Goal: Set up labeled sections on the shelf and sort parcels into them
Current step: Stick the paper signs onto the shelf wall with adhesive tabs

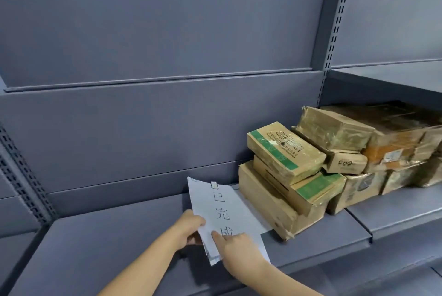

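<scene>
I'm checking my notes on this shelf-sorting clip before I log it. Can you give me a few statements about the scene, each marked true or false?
1. The white paper sheet with handwritten characters is to the left of the brown cardboard parcels. True.
2. The left hand holds nothing. False: its fingers grip the paper's left edge.
3. The right hand touches the paper with an outstretched index finger. True.
4. The parcels are stacked at the left end of the grey metal shelf. False: they are piled toward the right.
</scene>
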`<state>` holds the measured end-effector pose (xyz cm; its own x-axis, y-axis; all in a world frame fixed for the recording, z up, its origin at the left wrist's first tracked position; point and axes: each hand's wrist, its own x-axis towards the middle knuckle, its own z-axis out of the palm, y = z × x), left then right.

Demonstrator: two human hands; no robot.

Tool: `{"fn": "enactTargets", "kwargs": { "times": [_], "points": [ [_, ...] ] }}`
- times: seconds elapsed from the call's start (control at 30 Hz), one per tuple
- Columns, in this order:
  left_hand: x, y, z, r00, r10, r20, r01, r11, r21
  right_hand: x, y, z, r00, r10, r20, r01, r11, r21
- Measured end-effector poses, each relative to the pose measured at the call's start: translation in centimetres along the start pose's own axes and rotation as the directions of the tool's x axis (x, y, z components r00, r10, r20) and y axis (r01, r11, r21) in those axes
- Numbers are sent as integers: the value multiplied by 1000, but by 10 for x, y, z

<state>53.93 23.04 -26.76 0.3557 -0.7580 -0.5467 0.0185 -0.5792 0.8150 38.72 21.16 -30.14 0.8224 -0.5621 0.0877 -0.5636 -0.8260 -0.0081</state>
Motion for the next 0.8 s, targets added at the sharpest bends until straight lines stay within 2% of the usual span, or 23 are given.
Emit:
{"fn": "enactTargets", "kwargs": {
  "times": [0.07,0.13,0.2,0.27,0.33,0.4,0.6,0.73,0.8],
  "points": [
    [-5,-2,-2,999,39,-27,-37,997,65,-5,6,-2,989,-142,-46,144,989,37],
    [-8,-4,-6,992,108,-71,-101,990,97,-10,19,-6,975,-220,-30,222,957,185],
    [-9,-6,-12,979,172,-106,-158,979,129,-12,31,-8,993,-114,-37,119,907,405],
    [-13,-6,-18,974,200,-106,-181,970,162,-9,49,-6,995,101,3,-87,843,531],
    [-17,-5,-25,971,215,-100,-195,964,181,-5,72,-2,957,269,111,-287,808,515],
    [-23,-3,-31,965,235,-115,-212,960,184,2,92,3,920,329,213,-392,782,484],
    [-30,-9,-54,946,240,-216,-211,966,149,19,101,10,899,332,285,-430,790,436],
    [-29,-14,-59,949,235,-208,-198,963,185,29,104,27,884,367,290,-428,885,184],
    [-28,-15,-57,948,246,-203,-206,958,198,38,103,31,895,366,253,-408,903,137]
  ]
}}
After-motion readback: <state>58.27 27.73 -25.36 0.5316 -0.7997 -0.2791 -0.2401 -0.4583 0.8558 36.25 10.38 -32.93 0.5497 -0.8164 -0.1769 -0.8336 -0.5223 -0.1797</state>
